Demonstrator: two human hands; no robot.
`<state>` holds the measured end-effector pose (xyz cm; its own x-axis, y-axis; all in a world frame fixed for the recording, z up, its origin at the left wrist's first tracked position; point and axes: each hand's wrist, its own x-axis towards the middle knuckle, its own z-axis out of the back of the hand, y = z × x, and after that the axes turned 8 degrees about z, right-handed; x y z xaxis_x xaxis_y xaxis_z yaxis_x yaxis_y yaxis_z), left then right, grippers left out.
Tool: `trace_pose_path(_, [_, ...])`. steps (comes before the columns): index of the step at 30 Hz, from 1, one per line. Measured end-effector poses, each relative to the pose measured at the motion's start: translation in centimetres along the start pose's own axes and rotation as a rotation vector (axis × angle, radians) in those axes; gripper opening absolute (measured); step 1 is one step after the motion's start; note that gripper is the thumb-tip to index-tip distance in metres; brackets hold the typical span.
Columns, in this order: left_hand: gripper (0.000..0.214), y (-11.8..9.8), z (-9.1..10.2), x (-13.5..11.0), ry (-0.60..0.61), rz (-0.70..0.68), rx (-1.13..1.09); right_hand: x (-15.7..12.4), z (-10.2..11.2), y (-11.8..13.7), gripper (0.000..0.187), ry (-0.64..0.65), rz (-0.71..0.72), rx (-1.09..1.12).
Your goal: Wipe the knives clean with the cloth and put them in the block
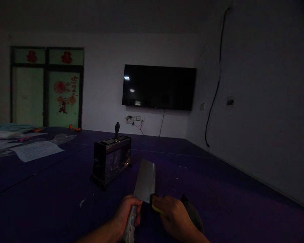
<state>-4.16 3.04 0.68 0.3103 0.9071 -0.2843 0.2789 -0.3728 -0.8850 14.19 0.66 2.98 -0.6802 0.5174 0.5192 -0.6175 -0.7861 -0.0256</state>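
Head view showed your left hand [128, 212] closed around the pale, mottled handle of a broad, rectangular grey metal cleaver [146, 179], whose blade pointed forward, away from you. Your right hand [176, 214] was closed on a small yellow-and-black tool [157, 206] at the blade's near right corner; you could not tell whether it pressed on the metal. Your two hands were near each other but apart. A dark, curved object [194, 213] lay just beyond your right hand, too dim to name.

Ahead and to your left, a black, upright box-shaped holder [112, 162] stood on the dark purple surface [66, 192], with a black, rounded handle [117, 130] rising from its top. A small pale mark on the holder's side could not be read. Farther left lay a white sheet of paper [38, 150] with lines of print too faint to make out.

On the back wall, a red paper character [66, 57] above the glass door [63, 98] read "福"; the red lettering on the door itself was illegible. You could read no brand on the wide black television [159, 87].
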Motion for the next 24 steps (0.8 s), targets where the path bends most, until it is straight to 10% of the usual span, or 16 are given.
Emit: trace_pose_path(24, [0.019, 0.7, 0.0, 0.3, 0.023, -0.016, 0.072, 0.0, -0.5, -1.1, 0.058, -0.006, -0.126, 0.04])
